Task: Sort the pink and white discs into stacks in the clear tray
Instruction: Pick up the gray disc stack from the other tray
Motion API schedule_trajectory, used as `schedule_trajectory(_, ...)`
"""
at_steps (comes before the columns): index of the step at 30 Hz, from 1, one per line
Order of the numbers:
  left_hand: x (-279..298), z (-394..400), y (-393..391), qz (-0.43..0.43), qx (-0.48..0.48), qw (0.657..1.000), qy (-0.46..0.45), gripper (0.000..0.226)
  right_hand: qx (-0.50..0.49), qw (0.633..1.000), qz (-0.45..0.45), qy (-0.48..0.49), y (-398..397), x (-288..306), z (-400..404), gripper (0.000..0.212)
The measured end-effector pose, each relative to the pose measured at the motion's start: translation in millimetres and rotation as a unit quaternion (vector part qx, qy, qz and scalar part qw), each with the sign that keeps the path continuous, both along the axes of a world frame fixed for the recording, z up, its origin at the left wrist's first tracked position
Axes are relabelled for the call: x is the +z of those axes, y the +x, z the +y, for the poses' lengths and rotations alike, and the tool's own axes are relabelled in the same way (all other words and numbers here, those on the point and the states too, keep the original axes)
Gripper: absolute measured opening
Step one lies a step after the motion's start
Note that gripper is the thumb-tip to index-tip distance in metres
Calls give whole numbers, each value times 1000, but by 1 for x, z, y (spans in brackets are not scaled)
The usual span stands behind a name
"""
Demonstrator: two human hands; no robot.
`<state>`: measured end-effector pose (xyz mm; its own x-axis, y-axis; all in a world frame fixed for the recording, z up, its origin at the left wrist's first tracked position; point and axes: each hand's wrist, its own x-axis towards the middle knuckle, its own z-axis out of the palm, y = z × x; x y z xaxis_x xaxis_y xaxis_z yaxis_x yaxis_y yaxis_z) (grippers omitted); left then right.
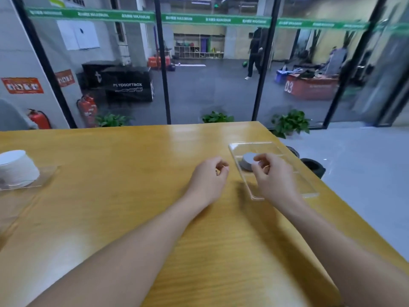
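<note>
Left hand [208,176]: fingers curled, holds nothing I can see.
Right hand [271,173]: over the clear tray [309,191], curled; cannot tell what it holds.
Stack [247,161]: greyish, in the tray, near the table's right edge.
White discs [16,167]: far left edge.
Tip: set each disc flat, edges lined up.

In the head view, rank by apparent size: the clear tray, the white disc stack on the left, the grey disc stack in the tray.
1. clear tray
2. white disc stack
3. grey disc stack, partly hidden by the right hand
</note>
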<state>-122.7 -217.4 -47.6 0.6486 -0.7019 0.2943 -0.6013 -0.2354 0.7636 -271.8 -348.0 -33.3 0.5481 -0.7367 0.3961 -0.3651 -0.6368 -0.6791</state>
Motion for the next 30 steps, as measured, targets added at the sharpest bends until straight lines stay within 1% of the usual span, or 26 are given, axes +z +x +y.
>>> schedule_trajectory(3,-4,-40,5,14,-9,1000,14,18,-57,998,38,7,9,-2,-42,29)
schedule_trajectory(5,-10,-62,9,24,-6,999,27,25,-73,995,62,26,15,-5,-60,34)
schedule_trajectory(8,-14,-87,12,13,5,999,47,40,-62,993,90,42,25,-7,-79,34)
schedule_trajectory(10,-15,-99,13,11,8,998,57,49,-43,989,130,63,32,-6,-87,37)
schedule_trajectory(12,-17,-108,12,16,13,997,70,53,-25,980,177,87,36,-3,-91,40)
schedule_trajectory(14,-18,-112,11,13,26,996,87,48,-15,975,192,109,40,1,-95,45)
schedule_trajectory(16,-20,-113,9,1,34,996,84,45,-9,972,195,134,42,6,-101,49)
schedule_trajectory(19,-18,-111,7,17,37,996,75,48,-23,962,204,182,45,13,-110,43)
schedule_trajectory(23,-16,-109,9,46,28,995,80,50,-32,948,240,206,48,27,-111,41)
schedule_trajectory(26,-17,-109,11,60,20,995,75,52,-25,941,230,249,52,29,-112,35)
schedule_trajectory(27,-18,-108,13,61,13,995,73,49,-17,939,218,266,53,28,-113,34)
schedule_trajectory(28,-19,-107,16,62,6,996,70,41,-11,938,213,273,54,27,-113,35)
schedule_trajectory(29,-20,-104,19,71,-10,995,67,27,-4,938,215,272,54,27,-112,38)
schedule_trajectory(30,-18,-101,23,87,-27,994,64,24,1,941,216,262,53,27,-109,40)
